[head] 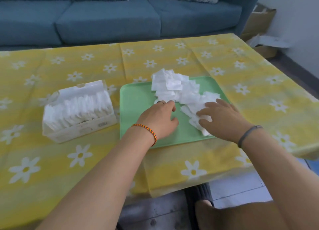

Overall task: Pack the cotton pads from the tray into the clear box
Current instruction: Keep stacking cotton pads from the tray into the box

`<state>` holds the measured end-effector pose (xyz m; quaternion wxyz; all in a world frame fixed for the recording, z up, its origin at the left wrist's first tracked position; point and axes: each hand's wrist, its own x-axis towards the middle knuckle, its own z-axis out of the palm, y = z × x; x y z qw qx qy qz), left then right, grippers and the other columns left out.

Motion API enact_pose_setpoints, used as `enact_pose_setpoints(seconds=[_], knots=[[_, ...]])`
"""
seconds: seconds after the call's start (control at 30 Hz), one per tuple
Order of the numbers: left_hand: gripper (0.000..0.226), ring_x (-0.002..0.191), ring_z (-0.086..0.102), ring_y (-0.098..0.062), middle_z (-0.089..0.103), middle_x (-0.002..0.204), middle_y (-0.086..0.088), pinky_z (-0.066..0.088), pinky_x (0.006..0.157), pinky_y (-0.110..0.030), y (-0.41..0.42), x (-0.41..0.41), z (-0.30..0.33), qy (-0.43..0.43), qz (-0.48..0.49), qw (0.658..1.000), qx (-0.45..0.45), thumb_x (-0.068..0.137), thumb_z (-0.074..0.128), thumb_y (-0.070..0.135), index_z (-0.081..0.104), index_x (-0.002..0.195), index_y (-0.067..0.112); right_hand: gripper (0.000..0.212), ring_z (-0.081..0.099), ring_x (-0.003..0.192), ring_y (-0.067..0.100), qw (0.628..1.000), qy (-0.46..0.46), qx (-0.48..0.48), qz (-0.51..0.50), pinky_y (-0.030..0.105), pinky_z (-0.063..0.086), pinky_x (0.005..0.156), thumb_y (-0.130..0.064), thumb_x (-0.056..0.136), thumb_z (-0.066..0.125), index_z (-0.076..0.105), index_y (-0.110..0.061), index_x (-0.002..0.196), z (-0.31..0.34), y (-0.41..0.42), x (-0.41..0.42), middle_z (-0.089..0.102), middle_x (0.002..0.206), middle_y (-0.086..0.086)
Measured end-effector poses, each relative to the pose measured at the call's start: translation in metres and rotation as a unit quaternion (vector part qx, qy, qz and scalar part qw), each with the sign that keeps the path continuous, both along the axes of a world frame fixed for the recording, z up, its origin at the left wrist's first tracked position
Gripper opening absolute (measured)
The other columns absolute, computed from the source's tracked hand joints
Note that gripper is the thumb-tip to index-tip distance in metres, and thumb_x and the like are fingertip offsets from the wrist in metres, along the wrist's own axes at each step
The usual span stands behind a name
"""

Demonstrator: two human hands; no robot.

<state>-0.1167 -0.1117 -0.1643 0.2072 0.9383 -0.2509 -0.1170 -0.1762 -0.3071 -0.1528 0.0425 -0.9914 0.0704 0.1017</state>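
Observation:
A heap of white square cotton pads point(179, 90) lies across the far and right part of a green tray point(136, 109). My left hand point(160, 119) reaches over the tray's middle, its fingertips at the near edge of the heap. My right hand point(222, 119) lies over the pads at the tray's right side with fingers spread. Left of the tray stands the clear box point(79, 126), lid up, packed with a row of upright pads.
The table wears a yellow cloth with white daisies point(241, 74). A blue sofa point(112, 17) stands behind it. A cardboard box point(260, 26) sits on the floor at the far right. My sandalled foot point(202, 200) shows below the table's near edge.

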Motion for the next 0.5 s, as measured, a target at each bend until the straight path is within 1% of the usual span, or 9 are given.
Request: enact_pose_setpoints(seconds=[0.07,0.13,0.2,0.3,0.33,0.37,0.4,0.43,0.5], knots=[[0.037,0.112,0.057,-0.025,0.055,0.127,-0.004,0.050,0.095,-0.040,-0.006,0.000,-0.002,0.007,-0.009,1.000,0.018,0.097,0.056,0.032,0.052,0.132,0.020,0.043,0.011,0.150,0.021,0.999,0.032,-0.006,0.012,0.039,0.012,0.120,-0.046,0.098,0.040,0.048,-0.044,0.140,-0.001,-0.006,-0.001,0.026,0.160,-0.012],[0.040,0.117,0.056,-0.025,0.053,0.131,-0.005,0.050,0.096,-0.041,-0.011,-0.001,-0.003,0.017,-0.013,0.999,0.030,0.098,0.055,0.033,0.049,0.135,0.019,0.044,0.013,0.150,0.020,0.999,0.043,-0.016,0.015,0.041,0.011,0.121,-0.044,0.099,0.039,0.048,-0.040,0.142,-0.003,-0.007,0.001,0.028,0.160,-0.012],[0.043,0.121,0.054,-0.026,0.051,0.136,-0.006,0.049,0.097,-0.042,-0.016,-0.002,-0.004,0.023,-0.021,0.999,0.037,0.099,0.054,0.033,0.046,0.139,0.019,0.041,0.025,0.145,0.018,0.999,0.026,-0.021,0.020,0.042,0.013,0.121,-0.041,0.099,0.040,0.054,-0.034,0.136,-0.003,-0.007,0.004,0.040,0.153,-0.010],[0.050,0.122,0.053,-0.029,0.046,0.137,-0.008,0.049,0.095,-0.042,-0.023,-0.001,-0.003,0.014,-0.018,0.999,0.024,0.099,0.055,0.030,0.039,0.144,0.018,0.036,0.045,0.132,0.017,0.999,-0.039,0.022,0.005,0.036,0.023,0.116,-0.035,0.098,0.046,0.062,-0.026,0.129,0.003,-0.004,0.008,0.057,0.139,-0.007],[0.054,0.121,0.053,-0.030,0.045,0.137,-0.009,0.049,0.094,-0.041,-0.025,-0.001,-0.002,0.008,-0.014,1.000,0.011,0.098,0.057,0.029,0.035,0.146,0.019,0.033,0.052,0.124,0.019,0.996,-0.072,0.051,-0.002,0.032,0.032,0.109,-0.033,0.096,0.050,0.065,-0.024,0.124,0.005,-0.003,0.009,0.062,0.133,-0.005],[0.059,0.120,0.052,-0.031,0.043,0.136,-0.009,0.048,0.095,-0.041,-0.027,0.000,-0.001,0.006,-0.009,1.000,-0.007,0.097,0.058,0.027,0.031,0.149,0.021,0.028,0.058,0.112,0.020,0.990,-0.108,0.090,-0.011,0.027,0.040,0.097,-0.030,0.094,0.055,0.069,-0.023,0.117,0.008,-0.002,0.010,0.067,0.123,-0.004],[0.064,0.119,0.051,-0.031,0.042,0.135,-0.010,0.047,0.096,-0.041,-0.029,0.001,0.001,0.012,-0.002,0.999,-0.033,0.096,0.061,0.026,0.028,0.151,0.024,0.021,0.061,0.098,0.017,0.981,-0.139,0.136,-0.022,0.019,0.043,0.082,-0.028,0.091,0.060,0.071,-0.023,0.108,0.012,0.000,0.011,0.070,0.112,-0.004],[0.067,0.119,0.051,-0.029,0.043,0.135,-0.009,0.046,0.097,-0.040,-0.030,0.001,0.003,0.028,0.008,0.997,-0.068,0.094,0.063,0.025,0.028,0.152,0.027,0.014,0.059,0.087,0.011,0.970,-0.159,0.183,-0.033,0.011,0.040,0.068,-0.025,0.088,0.064,0.071,-0.022,0.100,0.015,0.001,0.011,0.070,0.102,-0.005],[0.063,0.120,0.052,-0.025,0.047,0.134,-0.006,0.046,0.100,-0.037,-0.032,0.003,0.006,0.085,0.037,0.984,-0.153,0.092,0.067,0.024,0.037,0.147,0.028,0.010,0.054,0.072,-0.005,0.950,-0.172,0.256,-0.048,0.005,0.036,0.058,-0.017,0.082,0.070,0.065,-0.020,0.091,0.020,0.003,0.013,0.064,0.088,-0.009]])
